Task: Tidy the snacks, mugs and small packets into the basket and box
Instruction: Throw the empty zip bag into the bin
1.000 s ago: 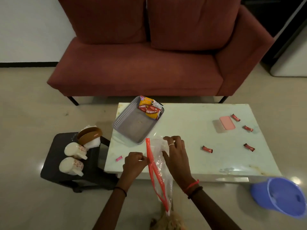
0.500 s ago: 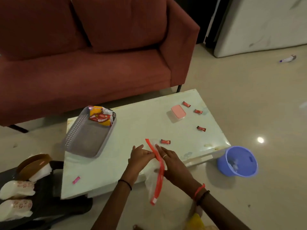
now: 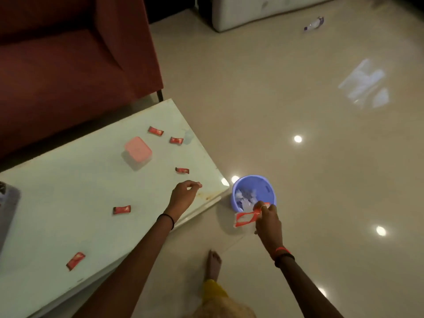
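Note:
My right hand [image 3: 267, 218] grips a folded clear plastic bag with red edges [image 3: 246, 218] at the near rim of a blue bin [image 3: 269, 190] on the floor. My left hand [image 3: 183, 195] hovers over the white table's [image 3: 68, 191] right corner, fingers loosely curled and holding nothing. A small clear box with a pink lid [image 3: 138, 149] stands on the table. Several small red packets lie scattered around it, such as one at the far edge [image 3: 155, 131] and one nearer me [image 3: 122, 209]. The grey basket [image 3: 9, 203] is only a sliver at the left edge.
A dark red sofa [image 3: 68, 60] stands behind the table. The blue bin holds crumpled clear wrappers. My bare foot [image 3: 213, 263] rests on the tiled floor beside the table. A white appliance [image 3: 263, 10] and a small bottle [image 3: 314, 23] are far off.
The view swung right. My right hand carried the folded red-edged bag off the table to the blue bin. My left hand let go of the bag and stayed over the table corner.

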The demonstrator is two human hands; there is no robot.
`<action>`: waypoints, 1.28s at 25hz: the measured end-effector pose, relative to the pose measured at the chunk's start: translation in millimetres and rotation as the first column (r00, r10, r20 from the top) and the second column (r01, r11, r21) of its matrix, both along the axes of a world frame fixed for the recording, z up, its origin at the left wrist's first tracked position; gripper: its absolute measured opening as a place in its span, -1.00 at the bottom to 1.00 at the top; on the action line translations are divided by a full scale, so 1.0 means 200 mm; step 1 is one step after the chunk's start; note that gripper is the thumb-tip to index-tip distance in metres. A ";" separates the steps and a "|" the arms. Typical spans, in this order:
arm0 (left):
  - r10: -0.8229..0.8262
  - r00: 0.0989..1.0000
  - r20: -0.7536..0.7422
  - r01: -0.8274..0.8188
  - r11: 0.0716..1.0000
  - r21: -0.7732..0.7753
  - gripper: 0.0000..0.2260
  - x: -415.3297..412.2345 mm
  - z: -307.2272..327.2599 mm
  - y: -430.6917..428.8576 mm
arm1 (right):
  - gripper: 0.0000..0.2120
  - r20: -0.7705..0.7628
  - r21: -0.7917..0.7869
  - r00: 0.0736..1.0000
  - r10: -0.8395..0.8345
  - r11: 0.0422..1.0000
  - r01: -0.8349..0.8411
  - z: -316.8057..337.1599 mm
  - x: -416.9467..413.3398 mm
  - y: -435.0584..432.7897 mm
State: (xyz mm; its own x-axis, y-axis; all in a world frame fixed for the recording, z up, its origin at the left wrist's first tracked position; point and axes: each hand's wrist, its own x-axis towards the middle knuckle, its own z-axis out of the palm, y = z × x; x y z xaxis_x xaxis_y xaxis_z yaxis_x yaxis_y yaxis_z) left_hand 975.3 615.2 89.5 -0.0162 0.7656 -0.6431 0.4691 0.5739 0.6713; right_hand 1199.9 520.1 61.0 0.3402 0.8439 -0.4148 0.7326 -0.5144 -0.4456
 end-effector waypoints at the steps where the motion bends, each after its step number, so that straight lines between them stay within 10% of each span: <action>1: -0.038 0.999 -0.011 0.038 0.999 0.008 -0.78 0.03 -0.03 0.01 | -0.67 0.010 -0.027 0.999 -0.032 0.999 0.032 -0.04 0.05 0.02; 5: -0.164 0.981 -0.104 0.170 0.984 0.056 -0.79 0.35 -0.30 0.09 | -0.90 0.038 -0.073 0.993 -0.114 0.990 0.117 -0.39 0.33 0.15; 16: -0.384 0.857 -0.344 0.493 0.806 0.328 -0.69 0.82 -0.92 0.14 | -0.28 0.045 -0.303 0.990 0.135 0.946 -0.115 -1.42 0.47 0.42; 23: -0.371 0.863 -0.342 0.487 0.791 0.370 -0.70 0.81 -1.11 0.14 | -0.53 -0.153 -0.667 0.916 0.371 0.645 -0.373 -1.82 0.50 0.48; 32: -0.351 0.788 -0.506 0.557 0.756 0.343 -0.69 0.53 -0.83 0.03 | -0.54 0.166 -0.385 0.972 0.164 0.919 -0.089 -1.30 0.38 0.51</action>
